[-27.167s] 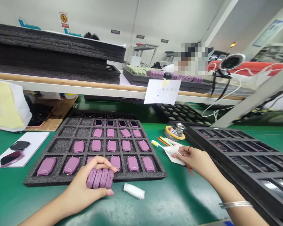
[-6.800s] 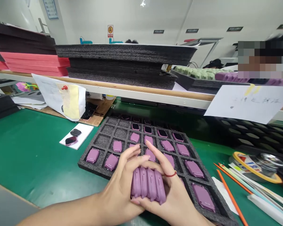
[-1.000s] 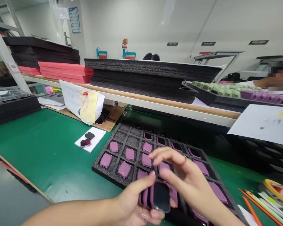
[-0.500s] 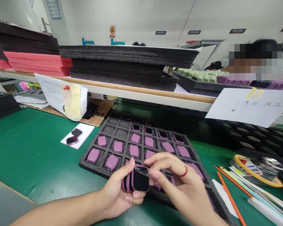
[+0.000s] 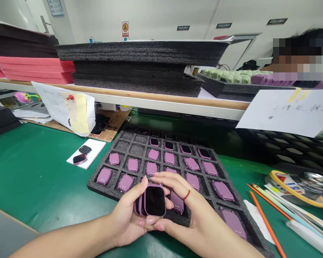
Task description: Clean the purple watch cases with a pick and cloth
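My left hand (image 5: 127,218) is closed around a small stack of purple watch bodies (image 5: 150,200), the front one showing its black screen toward me. My right hand (image 5: 187,211) cups the stack from the right, fingers curled over its top edge, a red band on one finger. Both hands hover at the near edge of a black foam tray (image 5: 129,143) whose pockets hold several purple watch bodies (image 5: 132,165), most lying back-up, a far row screen-up.
A white card with two watch bodies (image 5: 82,154) lies left of the tray. Orange pencils (image 5: 261,206), a tape roll (image 5: 293,186) and a metal cap sit at the right. A shelf above carries stacked black and red foam. Another person sits behind it, far right.
My right hand has dropped from above the stack to cup it at the right side. The stack sits more upright and nearer the tray's front edge.
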`<action>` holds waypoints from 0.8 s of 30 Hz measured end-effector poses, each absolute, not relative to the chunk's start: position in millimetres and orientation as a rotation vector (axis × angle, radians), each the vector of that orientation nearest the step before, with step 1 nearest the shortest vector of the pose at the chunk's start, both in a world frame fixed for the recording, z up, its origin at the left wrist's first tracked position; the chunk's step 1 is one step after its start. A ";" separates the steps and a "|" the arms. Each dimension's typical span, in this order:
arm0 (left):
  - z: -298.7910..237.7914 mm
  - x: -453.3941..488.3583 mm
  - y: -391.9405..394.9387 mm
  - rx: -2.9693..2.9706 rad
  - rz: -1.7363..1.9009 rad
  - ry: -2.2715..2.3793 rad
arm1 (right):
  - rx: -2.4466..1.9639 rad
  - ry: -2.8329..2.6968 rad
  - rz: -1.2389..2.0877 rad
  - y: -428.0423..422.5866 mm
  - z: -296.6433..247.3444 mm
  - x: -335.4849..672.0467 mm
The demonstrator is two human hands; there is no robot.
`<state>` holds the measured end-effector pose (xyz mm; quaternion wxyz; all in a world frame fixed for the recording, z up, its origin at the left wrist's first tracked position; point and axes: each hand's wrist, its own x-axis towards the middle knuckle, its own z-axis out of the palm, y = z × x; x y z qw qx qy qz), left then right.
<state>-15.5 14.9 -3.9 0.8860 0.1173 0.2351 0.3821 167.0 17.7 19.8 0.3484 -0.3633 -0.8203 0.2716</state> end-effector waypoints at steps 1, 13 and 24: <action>-3.1 -15.6 15.2 0.246 0.801 0.485 | -0.953 -2.173 0.726 18.4 20.1 168.8; -2.0 -15.6 14.9 0.302 0.801 0.396 | -0.857 -1.670 0.543 26.3 33.5 185.8; -0.8 -15.5 12.8 0.316 0.765 0.443 | -0.643 -2.137 0.328 7.8 44.9 191.9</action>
